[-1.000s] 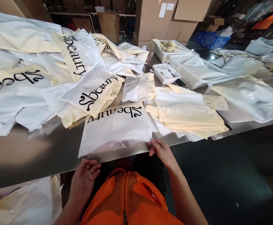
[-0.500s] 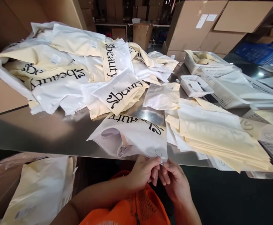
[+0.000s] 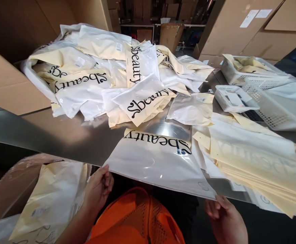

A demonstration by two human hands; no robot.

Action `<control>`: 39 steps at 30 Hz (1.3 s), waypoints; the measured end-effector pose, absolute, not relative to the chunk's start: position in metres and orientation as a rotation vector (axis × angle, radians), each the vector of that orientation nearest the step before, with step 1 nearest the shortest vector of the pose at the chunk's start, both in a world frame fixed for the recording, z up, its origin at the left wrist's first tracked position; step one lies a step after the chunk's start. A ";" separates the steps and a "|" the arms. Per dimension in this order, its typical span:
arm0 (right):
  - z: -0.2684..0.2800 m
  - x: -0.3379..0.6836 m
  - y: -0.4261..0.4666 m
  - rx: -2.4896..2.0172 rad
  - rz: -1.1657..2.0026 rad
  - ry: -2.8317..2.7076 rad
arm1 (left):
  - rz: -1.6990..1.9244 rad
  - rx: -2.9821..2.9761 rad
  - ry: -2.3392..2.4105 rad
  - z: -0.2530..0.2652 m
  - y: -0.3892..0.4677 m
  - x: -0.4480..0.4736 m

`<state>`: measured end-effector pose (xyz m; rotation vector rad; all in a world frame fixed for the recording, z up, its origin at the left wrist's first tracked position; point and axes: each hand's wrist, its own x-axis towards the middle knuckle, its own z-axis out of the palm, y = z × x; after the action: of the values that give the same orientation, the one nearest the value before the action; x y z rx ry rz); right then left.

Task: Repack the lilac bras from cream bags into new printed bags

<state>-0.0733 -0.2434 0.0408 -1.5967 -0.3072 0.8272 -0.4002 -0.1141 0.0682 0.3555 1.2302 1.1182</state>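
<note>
Two hands at the near edge of the steel desk (image 3: 61, 135), each at a corner of one flat white bag (image 3: 158, 162) printed "Sbeauty". Left hand (image 3: 98, 186), at 7 o'clock, fingers curled loosely at the bag's near left corner; whether it pinches the edge or only touches it, cannot tell. Right hand (image 3: 225, 217), at 5 o'clock, fingers bent at the bag's near right corner, thumb just under the edge; grip not clear either. The bag lies flat, its near edge overhanging the desk above an orange mesh vest (image 3: 138, 220).

At 11 to 12 o'clock, a loose heap of bags (image 3: 99, 74), white and cream. At 3 o'clock, a stack of cream bags (image 3: 259, 162), just beside the held bag. At 1 to 2 o'clock, white plastic baskets (image 3: 262, 101). Cardboard boxes (image 3: 239, 34) behind. At 8 o'clock, below the desk, a box with more bags (image 3: 48, 200).
</note>
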 end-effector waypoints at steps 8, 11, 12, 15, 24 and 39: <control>0.073 -0.100 -0.212 -1.637 -0.156 -1.882 | 1.322 0.874 0.990 0.147 -0.080 -0.392; 0.106 -0.095 -0.193 -1.579 -0.213 -1.629 | 1.464 1.041 0.820 0.198 -0.060 -0.371; 0.119 -0.089 -0.185 -1.614 -0.210 -1.506 | 1.506 1.083 0.764 0.212 -0.052 -0.362; 0.149 -0.064 -0.151 -1.700 -0.206 -1.320 | 1.493 1.165 0.670 0.232 -0.022 -0.338; 0.089 -0.027 -0.141 -2.138 0.145 -1.033 | 0.973 1.986 1.135 0.070 -0.015 -0.335; 0.049 -0.035 -0.169 -1.535 1.403 -0.526 | 0.609 2.619 1.251 -0.046 -0.049 -0.360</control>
<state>-0.0354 -0.1687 0.0494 -1.5347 -0.5259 1.4028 -0.3598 -0.0492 -0.0460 2.6187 1.2506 0.6093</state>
